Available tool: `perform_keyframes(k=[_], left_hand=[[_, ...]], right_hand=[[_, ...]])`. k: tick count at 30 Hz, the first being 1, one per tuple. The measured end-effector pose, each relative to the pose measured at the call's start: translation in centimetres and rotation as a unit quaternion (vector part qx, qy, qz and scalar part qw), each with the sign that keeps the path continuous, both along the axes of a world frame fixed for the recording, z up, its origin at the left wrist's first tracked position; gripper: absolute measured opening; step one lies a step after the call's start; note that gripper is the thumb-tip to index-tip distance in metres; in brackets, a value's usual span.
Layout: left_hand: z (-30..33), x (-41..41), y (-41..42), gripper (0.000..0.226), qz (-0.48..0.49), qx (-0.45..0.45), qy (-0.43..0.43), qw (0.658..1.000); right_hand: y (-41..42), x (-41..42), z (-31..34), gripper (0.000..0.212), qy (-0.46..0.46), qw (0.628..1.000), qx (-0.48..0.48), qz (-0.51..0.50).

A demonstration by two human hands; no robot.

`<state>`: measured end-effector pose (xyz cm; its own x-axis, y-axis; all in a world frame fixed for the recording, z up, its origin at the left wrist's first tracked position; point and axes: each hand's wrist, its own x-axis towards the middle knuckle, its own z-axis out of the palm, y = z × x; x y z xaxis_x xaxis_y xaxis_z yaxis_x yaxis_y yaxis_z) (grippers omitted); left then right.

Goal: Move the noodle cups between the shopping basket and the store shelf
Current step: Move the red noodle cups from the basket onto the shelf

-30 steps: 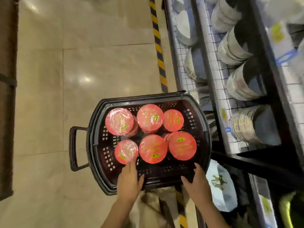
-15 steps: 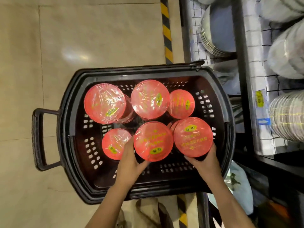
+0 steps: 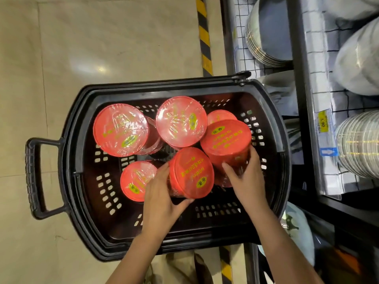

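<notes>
A black plastic shopping basket stands on the floor and holds several red noodle cups with shiny wrapped lids. My left hand grips the near middle noodle cup, which is tilted and raised above the others. My right hand grips the near right noodle cup, also tilted and lifted. Other cups stay upright in the basket: a far left cup, a far middle cup, a near left cup, and a far right cup mostly hidden.
The store shelf runs along the right, with black uprights and stacks of plates and bowls on checked liners. A yellow price tag hangs on its edge. Yellow-black floor tape borders it. The basket's handle sticks out left.
Both hands went from the basket's near rim to the two near cups, closed round them, and have tipped and lifted them. The camera moved closer to the basket.
</notes>
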<state>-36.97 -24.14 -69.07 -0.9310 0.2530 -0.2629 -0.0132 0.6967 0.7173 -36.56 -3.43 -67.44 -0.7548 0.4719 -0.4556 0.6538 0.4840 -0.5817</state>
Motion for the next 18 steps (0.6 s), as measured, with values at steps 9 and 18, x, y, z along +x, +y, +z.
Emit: perform_keyframes(k=[9, 18], left_hand=[[-2.0, -1.9, 1.7, 0.108, -0.145, -0.134, -0.006, 0.98], [-2.7, -4.0, 4.3, 0.112, -0.177, -0.199, -0.009, 0.964]], right_hand=[[1.9, -3.9, -2.2, 0.11, -0.052, 0.997, 0.02, 0.057], [2.6, -5.3, -2.8, 0.116, -0.101, 0.994, 0.007, 0.04]])
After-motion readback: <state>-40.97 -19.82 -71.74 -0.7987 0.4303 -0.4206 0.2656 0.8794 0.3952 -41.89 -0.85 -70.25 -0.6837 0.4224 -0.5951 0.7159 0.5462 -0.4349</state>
